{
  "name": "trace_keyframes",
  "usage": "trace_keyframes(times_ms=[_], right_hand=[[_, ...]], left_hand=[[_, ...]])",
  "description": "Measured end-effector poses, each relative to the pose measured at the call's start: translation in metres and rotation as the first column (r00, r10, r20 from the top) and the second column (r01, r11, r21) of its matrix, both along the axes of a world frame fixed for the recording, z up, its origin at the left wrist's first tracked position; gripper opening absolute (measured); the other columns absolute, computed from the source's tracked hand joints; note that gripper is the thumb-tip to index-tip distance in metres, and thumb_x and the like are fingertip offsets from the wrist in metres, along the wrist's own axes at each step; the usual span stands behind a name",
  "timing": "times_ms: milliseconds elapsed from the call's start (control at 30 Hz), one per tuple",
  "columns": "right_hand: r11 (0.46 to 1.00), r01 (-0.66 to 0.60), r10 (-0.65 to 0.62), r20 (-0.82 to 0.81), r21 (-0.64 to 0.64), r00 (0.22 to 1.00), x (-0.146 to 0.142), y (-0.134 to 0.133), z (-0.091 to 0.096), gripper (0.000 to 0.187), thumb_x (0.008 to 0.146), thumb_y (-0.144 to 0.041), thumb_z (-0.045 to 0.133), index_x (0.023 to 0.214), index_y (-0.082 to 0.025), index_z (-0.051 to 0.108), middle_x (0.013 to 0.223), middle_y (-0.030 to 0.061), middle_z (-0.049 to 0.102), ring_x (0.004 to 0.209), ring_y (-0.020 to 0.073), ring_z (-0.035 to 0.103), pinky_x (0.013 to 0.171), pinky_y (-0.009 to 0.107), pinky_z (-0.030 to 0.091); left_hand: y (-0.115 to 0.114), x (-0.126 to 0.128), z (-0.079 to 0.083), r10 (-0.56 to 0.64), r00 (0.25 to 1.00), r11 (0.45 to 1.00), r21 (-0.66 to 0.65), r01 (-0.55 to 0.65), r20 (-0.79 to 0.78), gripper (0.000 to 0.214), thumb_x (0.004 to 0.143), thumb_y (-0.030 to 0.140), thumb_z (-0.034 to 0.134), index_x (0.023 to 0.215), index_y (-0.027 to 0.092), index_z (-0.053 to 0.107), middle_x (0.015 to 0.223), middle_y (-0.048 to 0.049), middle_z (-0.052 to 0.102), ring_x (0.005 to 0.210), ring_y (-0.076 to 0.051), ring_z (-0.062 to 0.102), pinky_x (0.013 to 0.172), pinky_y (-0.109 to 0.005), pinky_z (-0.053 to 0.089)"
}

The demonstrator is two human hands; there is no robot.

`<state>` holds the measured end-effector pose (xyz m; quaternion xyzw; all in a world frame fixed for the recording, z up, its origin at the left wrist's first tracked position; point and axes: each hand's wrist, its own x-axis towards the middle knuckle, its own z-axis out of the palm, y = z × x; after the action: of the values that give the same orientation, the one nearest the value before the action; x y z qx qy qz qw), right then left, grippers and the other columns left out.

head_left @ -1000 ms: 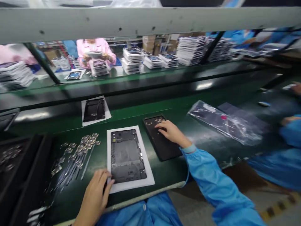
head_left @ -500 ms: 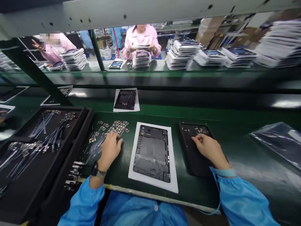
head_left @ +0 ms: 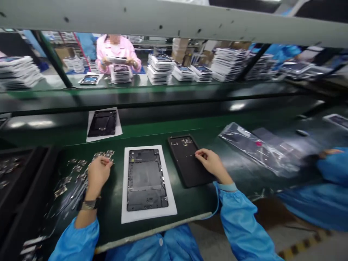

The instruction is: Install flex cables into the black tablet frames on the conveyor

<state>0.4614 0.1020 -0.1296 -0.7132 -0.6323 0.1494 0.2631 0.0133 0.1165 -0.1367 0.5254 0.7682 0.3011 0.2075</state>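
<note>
Metal clips (head_left: 107, 154) scattered directly under fingertips of left hand (head_left: 97, 173); fingers curled, grip unclear. Right hand (head_left: 214, 166) pinched narrow on black panel (head_left: 182, 163); long axis runs away from body.

Bench layout
A tablet frame (head_left: 146, 179) lies on a sheet (head_left: 148, 215) at centre; loose parts (head_left: 77, 174) sit under the left hand (head_left: 97, 173) to its left, a flat panel (head_left: 185, 159) under the right hand (head_left: 213, 165) to its right, a plastic bag (head_left: 255, 145) farther right.

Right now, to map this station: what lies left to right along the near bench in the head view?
In order: black tray → small metal parts → left hand → grey tablet frame → black panel → right hand → clear plastic bag.
</note>
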Motion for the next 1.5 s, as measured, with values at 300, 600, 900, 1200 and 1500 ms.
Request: trace_keyframes(times_ms=[300, 600, 900, 1200, 1500], right_hand=[[1.000, 0.015, -0.015, 0.028, 0.006, 1.000, -0.008, -0.004, -0.003, 0.010, 0.078, -0.028, 0.063, 0.083, -0.022, 0.069, 0.071, 0.0039, 0.067, 0.075, 0.0224, 0.059, 0.071, 0.033, 0.044], [1.000, -0.004, 0.005, 0.084, -0.007, 0.996, -0.021, 0.007, -0.001, 0.010, 0.078, -0.020, 0.058, 0.069, -0.021, 0.061, 0.071, 0.0042, 0.064, 0.073, 0.0219, 0.058, 0.070, 0.033, 0.044], [0.982, -0.184, 0.175, 0.160, 0.042, 0.971, -0.023, -0.018, 0.076, 0.011, 0.086, -0.022, 0.052, 0.076, -0.023, 0.056, 0.078, 0.0058, 0.062, 0.079, 0.0235, 0.055, 0.074, 0.035, 0.043], [0.608, -0.778, 0.778, -0.075, -0.162, 0.624, -0.142, -0.023, 0.084, 0.014, 0.093, -0.014, 0.049, 0.081, -0.021, 0.054, 0.083, 0.0044, 0.058, 0.079, 0.0193, 0.054, 0.072, 0.031, 0.042], [0.705, -0.709, 0.669, -0.352, 0.020, 0.655, -0.169, 0.000, 0.055, 0.013, 0.092, -0.027, 0.055, 0.081, -0.020, 0.059, 0.079, 0.0025, 0.061, 0.075, 0.0178, 0.054, 0.070, 0.030, 0.041]], left_hand=[[-0.006, 0.003, 0.026, -0.031, 0.869, 0.999, 0.002, 0.035, 0.493, 0.034, 0.046, 0.042, 0.076, 0.070, 0.019, 0.068, 0.067, -0.0046, 0.070, 0.065, -0.021, 0.063, 0.056, -0.029, 0.046], [-0.010, 0.007, 0.024, -0.082, 0.812, 0.995, 0.093, 0.035, 0.577, 0.035, 0.050, 0.039, 0.074, 0.077, 0.017, 0.069, 0.063, -0.0013, 0.064, 0.063, -0.018, 0.061, 0.062, -0.030, 0.050], [-0.028, 0.039, 0.036, -0.494, 0.817, 0.866, 0.247, 0.434, 0.298, 0.019, 0.076, 0.032, 0.058, 0.074, 0.022, 0.074, 0.076, -0.0047, 0.064, 0.070, -0.019, 0.061, 0.060, -0.029, 0.045], [-0.051, 0.081, 0.044, -0.727, 0.604, 0.685, 0.282, 0.672, 0.326, 0.012, 0.083, 0.026, 0.062, 0.081, 0.019, 0.072, 0.082, -0.0051, 0.063, 0.072, -0.016, 0.059, 0.065, -0.027, 0.044], [-0.045, 0.084, 0.028, -0.583, 0.616, 0.797, 0.229, 0.558, 0.530, 0.018, 0.081, 0.025, 0.064, 0.066, 0.017, 0.069, 0.073, -0.0032, 0.062, 0.068, -0.016, 0.056, 0.063, -0.027, 0.041]])
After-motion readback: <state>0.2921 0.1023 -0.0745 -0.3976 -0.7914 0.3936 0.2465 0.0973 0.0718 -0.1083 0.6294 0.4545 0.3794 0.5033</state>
